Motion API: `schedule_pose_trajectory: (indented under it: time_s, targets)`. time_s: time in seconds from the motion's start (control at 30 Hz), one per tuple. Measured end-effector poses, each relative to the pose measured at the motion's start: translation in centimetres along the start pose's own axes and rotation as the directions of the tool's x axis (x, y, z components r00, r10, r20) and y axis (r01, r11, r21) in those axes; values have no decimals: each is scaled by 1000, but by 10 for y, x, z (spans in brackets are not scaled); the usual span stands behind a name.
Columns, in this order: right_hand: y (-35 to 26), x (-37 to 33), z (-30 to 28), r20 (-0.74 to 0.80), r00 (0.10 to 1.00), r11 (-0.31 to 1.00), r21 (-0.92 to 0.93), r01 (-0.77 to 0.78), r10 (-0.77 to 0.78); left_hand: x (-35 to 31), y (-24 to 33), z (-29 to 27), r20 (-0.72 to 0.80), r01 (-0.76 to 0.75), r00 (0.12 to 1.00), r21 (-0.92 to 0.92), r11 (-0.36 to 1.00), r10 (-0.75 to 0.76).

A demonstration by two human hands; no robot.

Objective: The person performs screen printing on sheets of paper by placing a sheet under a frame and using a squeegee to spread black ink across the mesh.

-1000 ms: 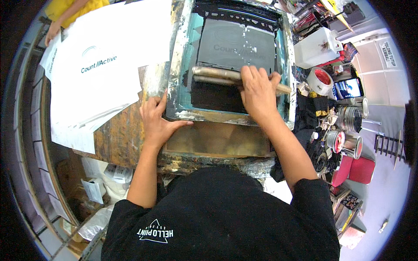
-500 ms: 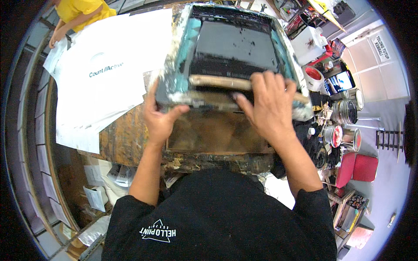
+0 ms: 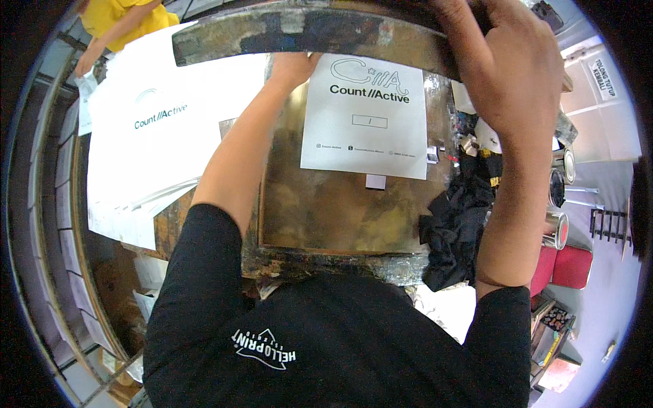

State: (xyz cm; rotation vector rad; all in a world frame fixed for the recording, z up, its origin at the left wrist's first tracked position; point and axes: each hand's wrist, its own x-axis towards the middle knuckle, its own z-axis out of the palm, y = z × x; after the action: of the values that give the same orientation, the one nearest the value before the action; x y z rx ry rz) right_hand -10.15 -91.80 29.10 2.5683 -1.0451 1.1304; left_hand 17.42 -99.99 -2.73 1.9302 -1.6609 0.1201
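A screen printing frame [image 3: 313,35] is raised and tilted, its paint-stained near bar crossing the top of the view. At the bar's right end my right hand [image 3: 513,64] is closed on the frame; some fingertips run out of sight at the top edge. Under the bar, my left hand [image 3: 291,70] reaches to the upper left edge of a white printed sheet [image 3: 364,139]. Most of its fingers are hidden behind the bar, so its grip does not show. The sheet lies flat on a brown, stained printing board [image 3: 326,217], with dark print and an outlined box on it.
A stack of white printed sheets [image 3: 163,163] lies on the left. Crumpled black cloth [image 3: 459,228] sits along the board's right side, with cans [image 3: 556,230] beyond it. At the upper left, a person in a yellow top [image 3: 126,24] handles paper.
The frame has swung up from over the board, uncovering the printed sheet. My right hand rose with it. My left hand left the frame's near left corner and reached forward beneath it.
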Motion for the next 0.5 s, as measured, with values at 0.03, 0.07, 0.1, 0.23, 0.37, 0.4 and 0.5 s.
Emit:
schedule_pose_trajectory:
  time_s: [0.03,0.07,0.1,0.23,0.37,0.4,0.5]
  targets:
    - [4,5,-4,35,999,998,65,-20,18,4,8,10,9,7,1000,96,995,-8]
    - [-1,4,-5,21,1000,999,44,17,-18,5,1,20,-118,-28,992,131,991,44]
    - [-8,3,-5,6,998,998,25,58,-58,3,-9,29,-244,-50,965,176,983,93]
    - [-8,-1,-1,-38,999,998,63,12,-9,-12,1,12,-323,-138,932,96,986,162]
    - [-11,-1,-7,27,1000,999,34,1,-2,-45,-21,-66,-241,211,945,-68,975,-222]
    - [-11,-3,-4,30,1000,1000,-30,9,-8,-61,-27,-91,-215,283,936,-20,959,-280]
    - [12,-11,-1,72,996,987,-151,53,-42,-113,-57,-159,-373,339,856,-118,933,-358]
